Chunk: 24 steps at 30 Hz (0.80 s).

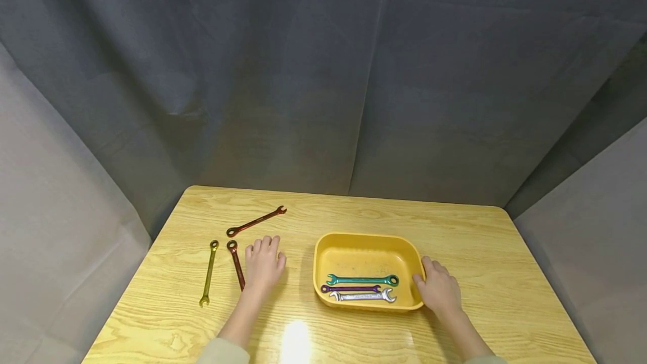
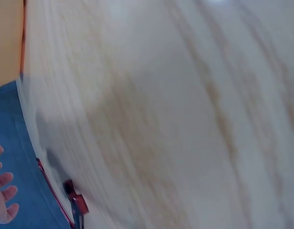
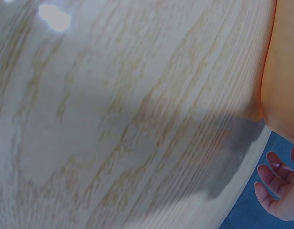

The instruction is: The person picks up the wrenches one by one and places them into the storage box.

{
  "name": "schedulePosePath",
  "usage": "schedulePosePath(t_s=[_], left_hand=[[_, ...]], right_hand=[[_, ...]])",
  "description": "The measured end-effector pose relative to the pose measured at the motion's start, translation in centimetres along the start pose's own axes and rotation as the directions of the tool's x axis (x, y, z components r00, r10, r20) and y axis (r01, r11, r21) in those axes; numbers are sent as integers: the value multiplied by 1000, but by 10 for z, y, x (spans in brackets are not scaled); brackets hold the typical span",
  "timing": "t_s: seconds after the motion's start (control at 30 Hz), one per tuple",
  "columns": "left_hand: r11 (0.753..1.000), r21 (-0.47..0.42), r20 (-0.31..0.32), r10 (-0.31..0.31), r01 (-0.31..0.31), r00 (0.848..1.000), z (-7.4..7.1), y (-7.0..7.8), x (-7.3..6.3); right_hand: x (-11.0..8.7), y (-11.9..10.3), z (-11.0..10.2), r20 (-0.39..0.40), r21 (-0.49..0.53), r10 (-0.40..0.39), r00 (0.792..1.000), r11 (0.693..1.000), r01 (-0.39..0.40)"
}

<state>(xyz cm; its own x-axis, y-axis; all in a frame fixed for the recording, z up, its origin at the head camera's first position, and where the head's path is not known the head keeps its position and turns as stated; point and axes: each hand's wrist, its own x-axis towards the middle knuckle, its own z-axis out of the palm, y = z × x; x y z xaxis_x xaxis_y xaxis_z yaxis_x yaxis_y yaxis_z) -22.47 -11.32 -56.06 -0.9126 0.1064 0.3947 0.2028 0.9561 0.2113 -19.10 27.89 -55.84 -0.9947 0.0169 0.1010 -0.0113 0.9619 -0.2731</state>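
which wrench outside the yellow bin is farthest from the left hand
The yellow-green wrench, leftmost on the table; the two red wrenches lie nearer the left hand.

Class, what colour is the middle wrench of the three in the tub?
The middle wrench in the tub is purple; it shows best in the head view.

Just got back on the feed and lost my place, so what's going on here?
A person is working with wrenches at a wood-grain table. Their right hand is at the right end of a yellow bin; whether it grips the rim is unclear. A teal wrench, a purple wrench and a silver open-end wrench lie in the bin. The empty left hand is beside two red wrenches and a yellow-green wrench, all three outside the bin.
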Motion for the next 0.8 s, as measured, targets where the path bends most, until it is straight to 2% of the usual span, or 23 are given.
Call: schedulePosePath(t_s=[0.4,0.6,0.8], left_hand=[[996,17,30,-93,92,995,5,-23,-9],[987,32,20,-157,157,987,4,-36,-15],[976,22,42,-218,217,975,4,-45,-18]], right_hand=[[0,0,0,-3,3,1,1000,1000,-1],[0,-1,0,2,5,3,1000,1000,-3],[0,0,1,-3,6,2,1000,1000,-2]])
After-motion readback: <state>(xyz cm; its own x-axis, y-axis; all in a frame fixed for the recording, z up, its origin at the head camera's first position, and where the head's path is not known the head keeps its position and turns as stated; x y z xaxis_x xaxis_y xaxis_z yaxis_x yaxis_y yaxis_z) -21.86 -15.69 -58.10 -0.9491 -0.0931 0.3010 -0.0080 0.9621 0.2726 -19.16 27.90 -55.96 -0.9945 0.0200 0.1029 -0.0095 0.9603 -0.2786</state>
